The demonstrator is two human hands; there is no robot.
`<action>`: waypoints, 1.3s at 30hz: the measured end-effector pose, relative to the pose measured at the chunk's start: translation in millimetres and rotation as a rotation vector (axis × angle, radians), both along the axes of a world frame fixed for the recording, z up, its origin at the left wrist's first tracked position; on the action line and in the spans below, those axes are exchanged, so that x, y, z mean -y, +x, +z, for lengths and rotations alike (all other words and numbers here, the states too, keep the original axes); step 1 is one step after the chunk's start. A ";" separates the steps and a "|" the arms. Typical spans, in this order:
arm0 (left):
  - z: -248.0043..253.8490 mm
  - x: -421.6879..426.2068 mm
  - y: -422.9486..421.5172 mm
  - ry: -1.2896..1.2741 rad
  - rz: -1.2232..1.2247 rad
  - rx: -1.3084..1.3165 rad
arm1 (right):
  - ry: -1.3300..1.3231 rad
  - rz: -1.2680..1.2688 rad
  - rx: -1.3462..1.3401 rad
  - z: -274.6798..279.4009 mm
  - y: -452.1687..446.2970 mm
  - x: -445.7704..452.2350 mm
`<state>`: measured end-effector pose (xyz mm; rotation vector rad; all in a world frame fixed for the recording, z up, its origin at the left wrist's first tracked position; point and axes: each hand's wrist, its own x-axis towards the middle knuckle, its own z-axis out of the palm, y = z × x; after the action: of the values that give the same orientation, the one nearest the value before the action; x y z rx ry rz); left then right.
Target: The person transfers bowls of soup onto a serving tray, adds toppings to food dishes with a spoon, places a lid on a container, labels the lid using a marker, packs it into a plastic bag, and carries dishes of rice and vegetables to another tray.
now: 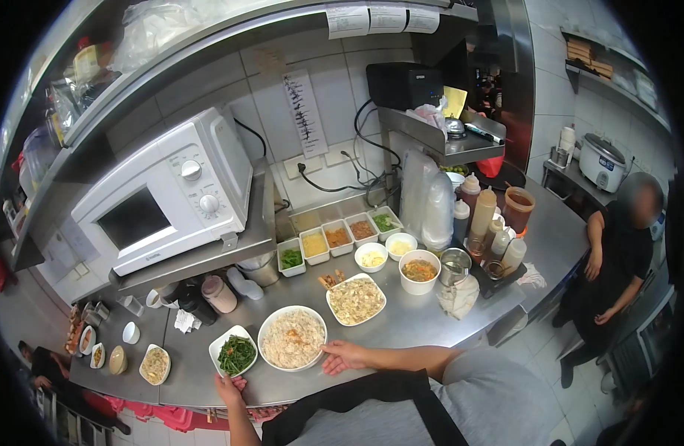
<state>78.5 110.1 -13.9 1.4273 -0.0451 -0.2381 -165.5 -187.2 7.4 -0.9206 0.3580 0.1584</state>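
Near the counter's front edge, my left hand [230,388] touches the lower rim of a white square bowl of dark green vegetables [236,354], its fingers bent at the bowl. My right hand [345,357] is spread, palm up, with its fingertips beside the right rim of a large round white bowl of rice [292,338]. The two bowls stand side by side. Up and to the right of the rice sits a square bowl of pale chopped food [356,300]. Farther right is a round white tub with orange and green shreds [420,272].
A white microwave [163,197] stands on a raised shelf at left. Small ingredient trays [337,236] line the back. Sauce bottles [482,212] crowd the right side near a cloth [458,297]. A person in dark clothes [608,256] stands at right, another [50,366] at far left.
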 end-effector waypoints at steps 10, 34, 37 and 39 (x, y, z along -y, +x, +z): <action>-6.7 0.1 -3.6 -0.015 0.028 0.089 | 0.106 -0.065 0.100 -14.5 -6.2 1.4; -11.3 18.8 -26.1 0.706 0.429 0.517 | 0.361 0.340 0.288 -15.6 -18.2 32.0; 2.8 18.1 -36.0 0.650 0.390 0.518 | 0.409 0.303 0.303 -18.6 -19.8 31.7; 2.9 16.9 -37.2 0.689 0.402 0.597 | 0.416 0.261 0.285 -16.8 -19.7 30.7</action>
<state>41.3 93.2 -10.9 2.1097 -0.1745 0.5641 -185.2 -217.9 -9.4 -0.5624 -0.0630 0.3237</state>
